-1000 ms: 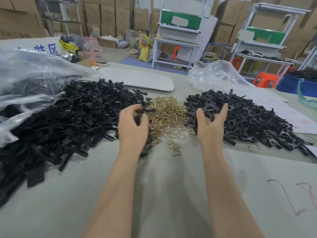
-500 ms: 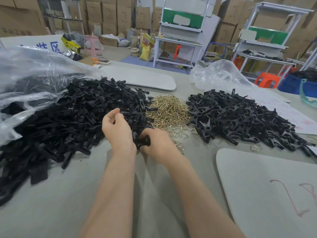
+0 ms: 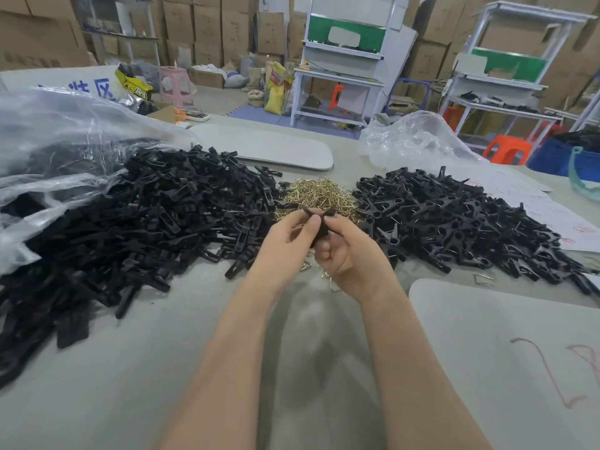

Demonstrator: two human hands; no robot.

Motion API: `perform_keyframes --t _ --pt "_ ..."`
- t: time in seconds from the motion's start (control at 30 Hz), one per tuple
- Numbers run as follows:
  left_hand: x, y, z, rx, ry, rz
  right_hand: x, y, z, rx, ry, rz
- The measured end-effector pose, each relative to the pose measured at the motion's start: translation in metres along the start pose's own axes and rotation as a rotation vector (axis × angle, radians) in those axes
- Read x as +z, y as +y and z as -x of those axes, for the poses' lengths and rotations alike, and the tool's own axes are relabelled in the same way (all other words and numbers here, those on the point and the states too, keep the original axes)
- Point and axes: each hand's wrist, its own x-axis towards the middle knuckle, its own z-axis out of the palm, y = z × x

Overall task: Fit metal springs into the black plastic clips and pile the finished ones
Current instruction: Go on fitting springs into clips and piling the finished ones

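While pinching black clip [image 3: 322, 229] betw. left grip [image 3: 285, 245] & right grip [image 3: 350, 254], judging it light, stiff, snappy; holding nr middle prob. best.

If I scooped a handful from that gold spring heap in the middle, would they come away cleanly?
Probably not cleanly: the spring heap is thin bent wires lying crossed, so they would likely snag and lift in clumps. Each looks light for its size. One stray spring lying apart suggests they scatter easily.
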Motion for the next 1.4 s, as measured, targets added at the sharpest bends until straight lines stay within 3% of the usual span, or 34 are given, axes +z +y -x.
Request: perform_keyframes --t 0.2,0.3,0.4,0.5,0.63,0.93,1.03,1.17,1.4 --pt "0.001 -0.003 -0.001 0.047 -0.001 -0.112 -0.005 0.005 -0.001 0.155 0.047 -0.224" --pt "-0.001 -0.008 -0.004 0.031 0.181 -0.149 -0.005 0.006 -0.002 0.040 0.154 -0.099" --pt "-0.006 -0.010 -0.006 -0.091 0.303 -0.021 -0.007 0.003 -0.001 -0.145 0.216 -0.076" --pt "-0.004 -0.009 -0.005 -0.238 0.230 0.148 -0.008 0.002 -0.001 -0.299 0.188 -0.075" --pt "-0.003 -0.009 -0.005 -0.313 0.172 0.228 -0.006 0.005 -0.001 -0.444 0.218 0.335" --pt "-0.005 -0.010 -0.008 -0.193 0.443 0.079 0.004 0.006 0.003 -0.303 0.027 0.235" --pt "-0.005 -0.010 -0.009 -0.196 0.420 0.141 0.004 0.010 0.001 -0.355 0.083 0.294" --pt "-0.002 -0.006 -0.008 -0.205 0.306 0.407 0.002 0.013 -0.001 -0.422 0.138 0.410" --pt "-0.005 -0.008 -0.007 -0.119 0.341 0.018 0.000 0.012 -0.003 -0.440 0.171 0.492"
